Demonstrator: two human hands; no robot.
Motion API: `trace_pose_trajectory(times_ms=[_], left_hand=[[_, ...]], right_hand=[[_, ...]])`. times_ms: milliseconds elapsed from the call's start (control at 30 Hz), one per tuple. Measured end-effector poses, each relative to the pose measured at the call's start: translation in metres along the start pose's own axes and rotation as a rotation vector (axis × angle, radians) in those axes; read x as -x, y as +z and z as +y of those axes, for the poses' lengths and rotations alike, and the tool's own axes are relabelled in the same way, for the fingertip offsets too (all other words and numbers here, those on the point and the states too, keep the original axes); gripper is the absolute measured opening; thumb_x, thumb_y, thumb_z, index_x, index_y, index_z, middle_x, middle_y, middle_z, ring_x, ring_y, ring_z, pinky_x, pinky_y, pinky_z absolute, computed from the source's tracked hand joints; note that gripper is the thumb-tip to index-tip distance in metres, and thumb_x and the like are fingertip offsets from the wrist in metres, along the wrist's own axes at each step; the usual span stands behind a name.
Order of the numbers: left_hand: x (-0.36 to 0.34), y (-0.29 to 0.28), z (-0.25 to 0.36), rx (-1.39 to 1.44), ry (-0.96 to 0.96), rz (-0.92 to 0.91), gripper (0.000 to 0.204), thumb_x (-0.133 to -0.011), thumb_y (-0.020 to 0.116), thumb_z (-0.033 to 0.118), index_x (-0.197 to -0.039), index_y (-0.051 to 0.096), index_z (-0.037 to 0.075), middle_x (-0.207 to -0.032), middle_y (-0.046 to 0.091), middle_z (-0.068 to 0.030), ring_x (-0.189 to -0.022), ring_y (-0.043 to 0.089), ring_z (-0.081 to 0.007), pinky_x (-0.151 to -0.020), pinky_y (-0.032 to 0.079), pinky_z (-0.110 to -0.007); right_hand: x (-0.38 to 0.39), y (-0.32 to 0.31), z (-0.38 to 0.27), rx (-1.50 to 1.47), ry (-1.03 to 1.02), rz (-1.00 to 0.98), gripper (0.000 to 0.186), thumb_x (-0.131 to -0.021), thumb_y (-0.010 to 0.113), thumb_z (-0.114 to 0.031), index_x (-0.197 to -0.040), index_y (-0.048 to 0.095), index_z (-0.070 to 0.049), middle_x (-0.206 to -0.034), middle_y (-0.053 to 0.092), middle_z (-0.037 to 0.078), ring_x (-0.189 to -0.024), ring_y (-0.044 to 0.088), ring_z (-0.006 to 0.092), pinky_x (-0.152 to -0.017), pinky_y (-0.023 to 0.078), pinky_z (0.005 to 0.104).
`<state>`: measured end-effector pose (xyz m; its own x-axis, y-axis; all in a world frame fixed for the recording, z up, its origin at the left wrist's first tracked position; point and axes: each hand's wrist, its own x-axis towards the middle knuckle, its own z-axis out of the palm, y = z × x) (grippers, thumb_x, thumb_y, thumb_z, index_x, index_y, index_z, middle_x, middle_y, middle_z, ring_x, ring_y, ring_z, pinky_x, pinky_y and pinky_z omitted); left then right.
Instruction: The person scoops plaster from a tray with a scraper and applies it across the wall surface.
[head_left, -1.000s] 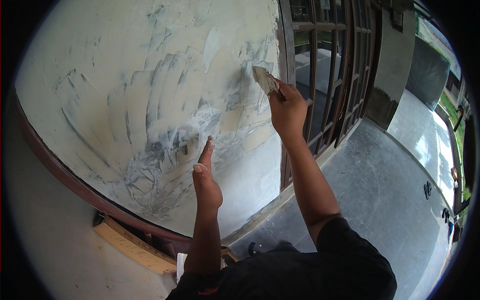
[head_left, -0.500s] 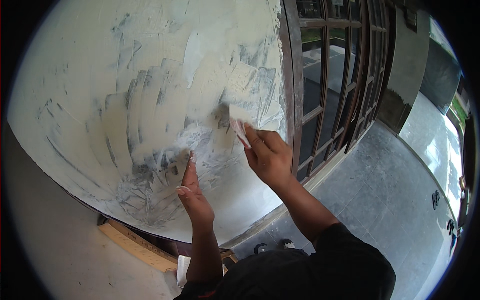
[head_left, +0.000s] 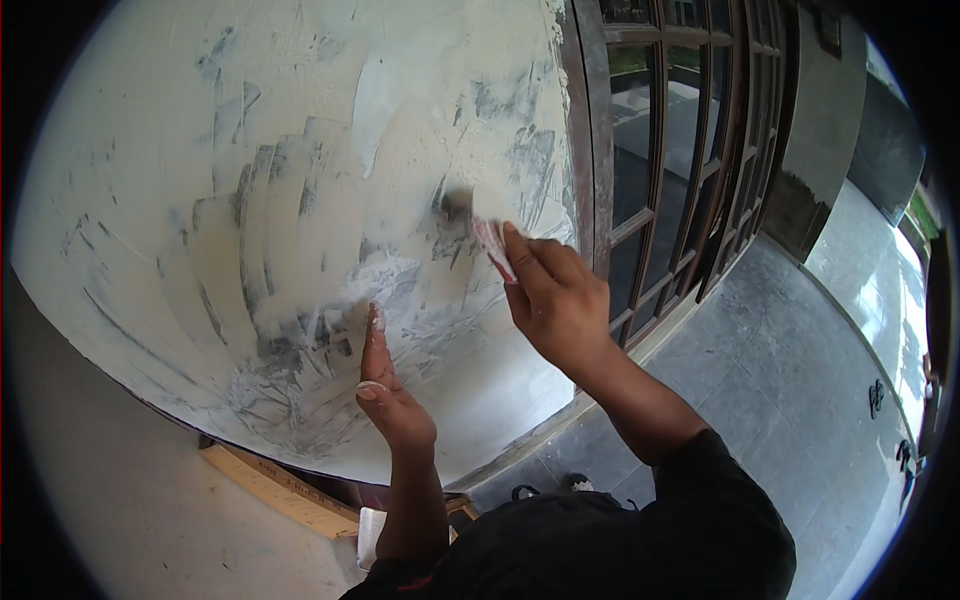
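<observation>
A pale wall panel (head_left: 300, 60), streaked with white putty and grey patches, stands in front of me. My right hand (head_left: 565, 295) pinches a putty-smeared scraper (head_left: 490, 242), whitish with a red edge, near the right part of the panel. A dark blurred spot shows beside the scraper's far end. Lower and to the left is my left hand (head_left: 395, 390), its fingers stretched out straight and together. White putty coats its fingertips, and a thin white rim crosses its thumb. The fingertips lie close to a thick white smear (head_left: 383, 278); whether they touch it I cannot tell.
A brown-framed glass door (head_left: 650, 160) borders the panel's right edge. Grey tiled floor (head_left: 730, 370) stretches right, with sandals (head_left: 876, 398) farther off. A cardboard box (head_left: 280, 490) and a white container (head_left: 370, 535) sit below the panel at lower left.
My right hand has moved right and slightly down with the scraper, away from the dark spot. The left hand stays nearly where it was. The whole view has shifted a little.
</observation>
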<state>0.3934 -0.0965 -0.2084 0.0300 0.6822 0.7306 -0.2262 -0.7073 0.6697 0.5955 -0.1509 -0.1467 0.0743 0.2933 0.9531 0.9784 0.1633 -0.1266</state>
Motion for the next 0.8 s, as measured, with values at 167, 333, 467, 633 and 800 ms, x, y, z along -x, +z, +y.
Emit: trace_pose_trajectory(times_ms=[167, 333, 467, 633, 800], left_hand=[[-0.001, 0.019, 0.001, 0.008, -0.020, -0.001, 0.078, -0.102, 0.020, 0.058, -0.138, 0.044, -0.007, -0.145, 0.044, -0.0242, -0.140, 0.036, -0.0329, -0.119, 0.020, -0.044], [0.006, -0.005, -0.001, -0.042, 0.018, 0.027, 0.079, -0.102, 0.021, 0.059, -0.137, 0.044, -0.008, -0.145, 0.044, -0.0232, -0.140, 0.036, -0.0320, -0.119, 0.021, -0.044], [0.007, -0.013, 0.004, -0.060, 0.009, 0.023, 0.078, -0.102, 0.023, 0.058, -0.137, 0.044, -0.009, -0.145, 0.043, -0.0235, -0.140, 0.037, -0.0319, -0.119, 0.021, -0.044], [0.006, -0.007, 0.012, -0.056, 0.055, -0.025, 0.078, -0.103, 0.022, 0.056, -0.137, 0.043, -0.011, -0.146, 0.043, -0.0248, -0.140, 0.036, -0.0324, -0.120, 0.021, -0.044], [0.008, -0.018, 0.015, -0.077, 0.061, 0.020, 0.078, -0.104, 0.021, 0.055, -0.136, 0.042, -0.013, -0.145, 0.043, -0.0263, -0.140, 0.036, -0.0327, -0.120, 0.020, -0.044]], right_hand=[[-0.011, 0.067, 0.007, 0.393, -0.237, 0.006, 0.046, -0.075, 0.057, -0.008, -0.115, 0.061, 0.012, -0.100, 0.058, 0.018, -0.086, 0.062, 0.0267, -0.065, 0.057, 0.0282], [0.061, 0.039, -0.051, -0.114, -0.159, -0.231, 0.055, -0.071, 0.067, -0.007, -0.124, 0.060, 0.005, -0.101, 0.061, 0.013, -0.085, 0.064, 0.0222, -0.065, 0.056, 0.0291], [0.002, 0.006, -0.027, -0.012, 0.027, -0.059, 0.055, -0.071, 0.072, -0.004, -0.125, 0.064, -0.005, -0.094, 0.064, 0.005, -0.080, 0.065, 0.0211, -0.065, 0.055, 0.0312], [-0.028, 0.059, -0.005, 0.312, -0.110, -0.012, 0.047, -0.079, 0.063, -0.012, -0.122, 0.060, 0.006, -0.094, 0.060, 0.011, -0.076, 0.062, 0.0227, -0.059, 0.055, 0.0309], [0.071, 0.047, -0.061, 0.046, -0.162, -0.251, 0.052, -0.075, 0.065, -0.006, -0.126, 0.059, 0.005, -0.092, 0.058, 0.007, -0.077, 0.061, 0.0195, -0.060, 0.054, 0.0294]])
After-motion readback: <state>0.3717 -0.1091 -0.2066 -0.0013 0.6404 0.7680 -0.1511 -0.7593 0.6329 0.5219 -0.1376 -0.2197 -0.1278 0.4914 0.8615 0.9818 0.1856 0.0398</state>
